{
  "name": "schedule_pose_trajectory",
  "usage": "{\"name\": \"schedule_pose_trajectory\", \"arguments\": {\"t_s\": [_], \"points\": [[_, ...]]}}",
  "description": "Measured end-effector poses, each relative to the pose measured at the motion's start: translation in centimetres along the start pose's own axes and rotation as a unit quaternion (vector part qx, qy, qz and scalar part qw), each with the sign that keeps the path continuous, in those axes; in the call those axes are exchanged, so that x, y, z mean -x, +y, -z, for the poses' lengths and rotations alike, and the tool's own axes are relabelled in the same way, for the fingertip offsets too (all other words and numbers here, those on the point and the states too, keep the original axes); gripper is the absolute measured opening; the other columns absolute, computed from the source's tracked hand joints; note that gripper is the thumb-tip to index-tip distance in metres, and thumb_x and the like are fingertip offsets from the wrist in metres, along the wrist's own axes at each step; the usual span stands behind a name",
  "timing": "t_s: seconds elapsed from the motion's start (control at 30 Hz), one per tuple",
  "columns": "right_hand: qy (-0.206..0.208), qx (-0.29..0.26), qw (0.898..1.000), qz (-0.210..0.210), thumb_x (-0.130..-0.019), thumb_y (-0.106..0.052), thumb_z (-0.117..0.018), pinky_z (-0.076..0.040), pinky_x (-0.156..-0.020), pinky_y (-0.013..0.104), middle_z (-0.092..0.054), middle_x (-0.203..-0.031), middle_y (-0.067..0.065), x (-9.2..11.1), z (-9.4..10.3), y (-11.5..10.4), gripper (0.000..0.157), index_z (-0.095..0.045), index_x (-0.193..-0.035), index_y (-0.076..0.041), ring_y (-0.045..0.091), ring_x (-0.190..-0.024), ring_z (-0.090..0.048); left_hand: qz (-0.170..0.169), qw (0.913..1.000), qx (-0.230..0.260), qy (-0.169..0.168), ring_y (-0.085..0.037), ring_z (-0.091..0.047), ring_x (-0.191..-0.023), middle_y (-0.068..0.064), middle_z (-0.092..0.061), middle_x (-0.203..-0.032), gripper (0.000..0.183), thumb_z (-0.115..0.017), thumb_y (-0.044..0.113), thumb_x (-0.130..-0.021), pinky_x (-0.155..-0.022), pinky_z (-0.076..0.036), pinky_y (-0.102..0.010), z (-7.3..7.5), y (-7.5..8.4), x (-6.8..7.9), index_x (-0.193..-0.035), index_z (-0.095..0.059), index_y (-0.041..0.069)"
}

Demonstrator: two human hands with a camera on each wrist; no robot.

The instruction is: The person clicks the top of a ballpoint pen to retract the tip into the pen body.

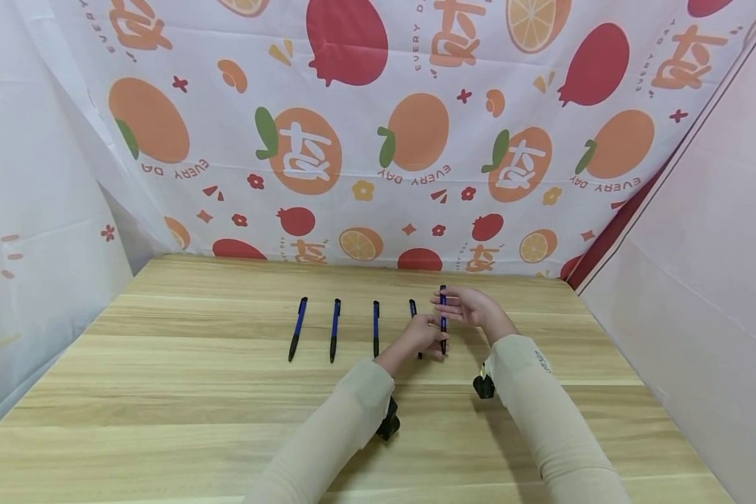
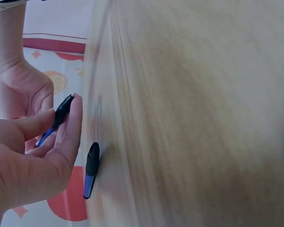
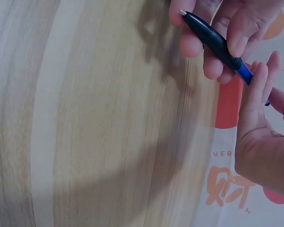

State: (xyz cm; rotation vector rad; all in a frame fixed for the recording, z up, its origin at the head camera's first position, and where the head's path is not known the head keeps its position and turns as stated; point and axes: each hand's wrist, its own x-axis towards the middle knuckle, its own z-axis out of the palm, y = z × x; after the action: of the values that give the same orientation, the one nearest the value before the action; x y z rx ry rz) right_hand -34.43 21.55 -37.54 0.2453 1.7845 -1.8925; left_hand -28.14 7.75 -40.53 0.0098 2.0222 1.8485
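A blue pen with a black grip [image 1: 444,323] is held above the table between both hands. My left hand [image 1: 421,333] pinches its black grip near the tip, thumb on one side and fingers on the other. Around the upper blue part, my right hand [image 1: 475,308] holds the same pen. The bare writing tip of this pen [image 3: 210,40] shows in the right wrist view. A second pen [image 2: 91,170] lies on the table close to my left hand; in the head view that hand partly covers it.
Three more blue and black pens [image 1: 297,329] lie in a spaced row on the wooden table [image 1: 195,392], left of the hands. A fruit-print cloth [image 1: 365,196] hangs behind the table's far edge. Pale sheets [image 1: 705,280] stand at both sides.
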Motion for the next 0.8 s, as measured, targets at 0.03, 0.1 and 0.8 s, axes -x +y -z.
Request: {"name": "schedule_pose_trajectory", "arguments": {"t_s": [0.03, 0.1, 0.8], "points": [[0.000, 0.003, 1.000, 0.000, -0.099, -0.016, -0.042, -0.048, -0.082, 0.026, -0.055, -0.123, 0.014, 0.07, -0.04, -0.03, 0.044, -0.034, -0.139, 0.002, 0.014, -0.087, -0.064, 0.002, 1.0000, 0.006, -0.002, -0.032, -0.065, -0.078, -0.023, -0.064, -0.094, 0.029, -0.056, -0.005, -0.088, -0.067, -0.054, -0.037, 0.00, 0.03, 0.01, -0.117, -0.052, -0.005], [0.002, 0.009, 1.000, 0.000, -0.099, -0.016, -0.042, -0.048, -0.083, 0.027, -0.056, -0.122, 0.013, 0.26, -0.17, -0.09, 0.044, -0.034, -0.138, 0.002, 0.015, -0.093, -0.063, 0.007, 0.9998, 0.017, -0.006, -0.033, -0.065, -0.081, -0.023, -0.064, -0.098, 0.029, -0.055, -0.007, -0.088, -0.069, -0.054, -0.038, -0.01, 0.08, 0.00, -0.117, -0.051, -0.005], [-0.001, 0.009, 1.000, 0.004, -0.099, -0.016, -0.041, -0.046, -0.087, 0.027, -0.066, -0.098, 0.004, 0.71, -0.80, -0.14, 0.043, -0.037, -0.137, 0.003, 0.008, -0.075, -0.063, 0.012, 0.9926, 0.106, -0.057, -0.036, -0.060, -0.097, -0.023, -0.060, -0.111, 0.036, -0.052, -0.003, -0.091, -0.077, -0.051, -0.041, 0.43, -0.63, -0.26, -0.125, -0.042, -0.006]]}}
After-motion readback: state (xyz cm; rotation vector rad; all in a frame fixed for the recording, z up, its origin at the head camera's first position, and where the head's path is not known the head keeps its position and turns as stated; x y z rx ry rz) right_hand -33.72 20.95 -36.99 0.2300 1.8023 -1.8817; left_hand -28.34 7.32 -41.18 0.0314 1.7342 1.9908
